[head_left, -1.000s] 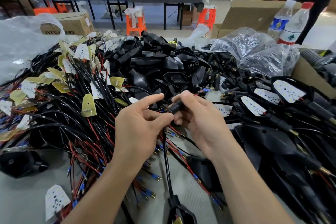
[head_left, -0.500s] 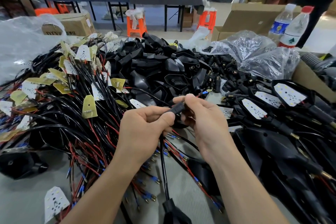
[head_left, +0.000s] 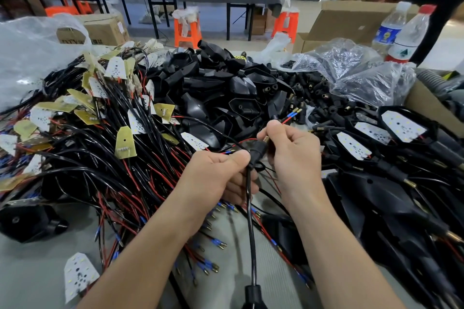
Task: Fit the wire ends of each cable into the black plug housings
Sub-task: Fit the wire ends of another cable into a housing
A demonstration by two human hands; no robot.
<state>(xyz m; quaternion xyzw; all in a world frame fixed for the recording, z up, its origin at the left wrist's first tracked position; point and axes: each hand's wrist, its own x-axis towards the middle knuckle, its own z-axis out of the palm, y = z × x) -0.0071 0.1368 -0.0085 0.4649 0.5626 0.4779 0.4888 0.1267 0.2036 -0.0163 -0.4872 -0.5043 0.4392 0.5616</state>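
Dead centre over the table [head_left: 30, 268], left hand [head_left: 216, 178] pinches the black cable [head_left: 251, 221]; right hand [head_left: 293, 155] grips the plug housing [head_left: 257, 149], wire ends [head_left: 292, 115] poking out at 1 o'clock. Cable likely limp and light, housing rigid: hold the body, pull wires by the insulation.

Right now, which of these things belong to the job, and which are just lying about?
In the job: left hand, gripping the cable; right hand, pinching the black plug housing; wire ends; heap of cables; loose plug housings.
Lying about: water bottles; orange stools; cardboard box; plastic bags.
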